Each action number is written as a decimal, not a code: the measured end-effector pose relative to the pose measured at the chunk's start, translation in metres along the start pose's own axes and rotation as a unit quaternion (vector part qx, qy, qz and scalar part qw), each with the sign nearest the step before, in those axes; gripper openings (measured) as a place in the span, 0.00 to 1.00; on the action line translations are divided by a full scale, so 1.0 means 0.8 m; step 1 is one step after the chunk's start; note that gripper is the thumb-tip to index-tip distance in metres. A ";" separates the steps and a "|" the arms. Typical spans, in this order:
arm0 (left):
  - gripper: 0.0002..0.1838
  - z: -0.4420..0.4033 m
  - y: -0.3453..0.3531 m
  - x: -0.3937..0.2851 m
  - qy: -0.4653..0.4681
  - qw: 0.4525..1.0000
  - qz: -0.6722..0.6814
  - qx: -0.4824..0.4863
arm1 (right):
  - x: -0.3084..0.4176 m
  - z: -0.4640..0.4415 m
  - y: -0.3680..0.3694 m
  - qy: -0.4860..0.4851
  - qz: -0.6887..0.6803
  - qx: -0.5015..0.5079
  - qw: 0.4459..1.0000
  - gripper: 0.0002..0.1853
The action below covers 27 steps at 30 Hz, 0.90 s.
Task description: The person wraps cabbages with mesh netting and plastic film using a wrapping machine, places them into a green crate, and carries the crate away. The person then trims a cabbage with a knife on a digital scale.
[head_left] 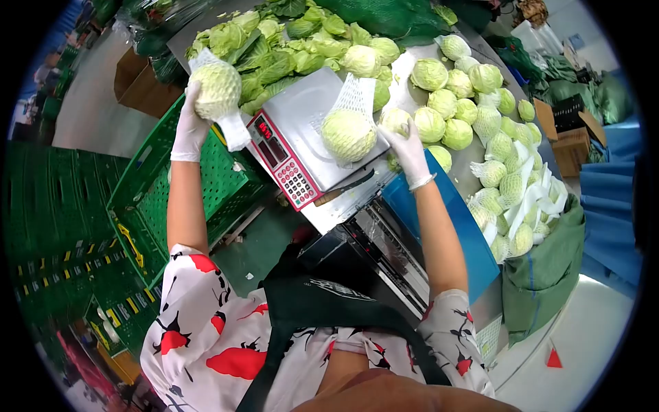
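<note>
Head view: left hand (pixel 193 115), thin-gloved, grips round cabbage (pixel 218 90) in bumpy foam net (pixel 236 133), held up beside flat metal scale (pixel 295 103). Second cabbage (pixel 349 136), likewise netted, on scale. Right hand (pixel 410 150), half-curled, at smooth bare cabbage (pixel 394 120); whether pinching, cannot tell.

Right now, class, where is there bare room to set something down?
Bare: on the scale, between its keypad and the netted cabbage; the blue panel right of the scale also looks bare, though it may slope. Crowded: behind the scale, where leafy greens are heaped, and farther right, where cabbages are packed.
</note>
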State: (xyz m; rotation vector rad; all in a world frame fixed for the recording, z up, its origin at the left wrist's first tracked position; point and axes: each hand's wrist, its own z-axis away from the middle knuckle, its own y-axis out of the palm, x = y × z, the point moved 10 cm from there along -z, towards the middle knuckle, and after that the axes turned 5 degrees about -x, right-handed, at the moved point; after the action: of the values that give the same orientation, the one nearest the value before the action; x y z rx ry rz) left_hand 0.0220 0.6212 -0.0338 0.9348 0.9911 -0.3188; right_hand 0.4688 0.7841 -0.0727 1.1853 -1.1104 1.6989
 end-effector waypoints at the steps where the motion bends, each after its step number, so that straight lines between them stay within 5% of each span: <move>1: 0.35 -0.001 0.011 0.002 0.005 0.999 -0.042 0.015 | -0.005 0.000 0.004 -0.044 0.044 -0.003 0.998 0.72; 2: 0.35 0.004 0.031 0.005 0.024 0.994 -0.098 0.027 | -0.002 0.001 0.018 -0.086 0.124 -0.005 0.988 0.79; 5: 0.39 0.007 0.081 0.057 0.023 0.968 -0.244 0.051 | 0.033 0.025 0.068 -0.221 0.356 -0.053 0.906 0.79; 7: 0.42 -0.009 0.090 0.110 0.051 0.931 -0.360 0.041 | 0.011 0.009 0.094 -0.169 0.139 0.017 0.976 0.79; 9: 0.44 -0.035 0.094 0.176 0.119 0.893 -0.426 0.086 | 0.003 -0.012 0.098 -0.188 -0.002 0.011 0.982 0.70; 12: 0.47 -0.041 0.118 0.205 0.044 0.909 -0.395 0.123 | -0.047 -0.038 0.095 -0.002 -0.248 0.073 0.966 0.43; 13: 0.48 -0.035 0.129 0.197 0.072 0.883 -0.444 0.134 | -0.046 -0.023 0.095 0.125 -0.384 0.113 0.908 0.37; 14: 0.48 -0.001 0.168 0.153 0.306 0.661 -0.680 0.088 | -0.032 -0.007 0.086 0.156 -0.461 0.121 0.865 0.32; 15: 0.44 0.047 0.217 0.121 0.383 0.653 -0.648 0.087 | -0.028 0.001 0.077 0.172 -0.500 0.143 0.837 0.31; 16: 0.42 0.084 0.255 0.105 0.379 0.704 -0.587 0.123 | -0.022 0.010 0.063 0.159 -0.508 0.162 0.831 0.33; 17: 0.40 0.113 0.286 0.116 0.285 0.832 -0.435 0.194 | -0.014 0.022 0.056 0.148 -0.514 0.186 0.824 0.35; 19: 0.39 0.169 0.334 0.173 0.057 0.910 -0.316 0.262 | 0.029 0.067 -0.005 0.056 -0.450 0.157 0.878 0.35; 21: 0.42 0.230 0.384 0.209 0.155 0.867 -0.320 0.350 | 0.019 0.098 -0.077 -0.045 -0.310 0.075 0.947 0.38; 23: 0.43 0.273 0.412 0.268 -0.018 0.888 -0.237 0.393 | 0.010 0.165 -0.146 -0.010 -0.261 -0.001 0.965 0.40; 25: 0.43 0.318 0.433 0.312 0.097 0.833 -0.320 0.441 | -0.031 0.224 -0.207 0.004 -0.231 -0.076 0.970 0.41; 27: 0.43 0.370 0.446 0.365 0.026 0.823 -0.312 0.473 | -0.073 0.280 -0.249 0.033 -0.204 -0.137 0.969 0.43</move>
State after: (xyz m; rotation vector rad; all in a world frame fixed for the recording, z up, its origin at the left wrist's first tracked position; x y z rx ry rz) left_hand 0.5690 0.6455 -0.0237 1.4831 1.1826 -1.4492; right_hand 0.7314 0.6315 -0.0421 1.0838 -0.9455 1.2189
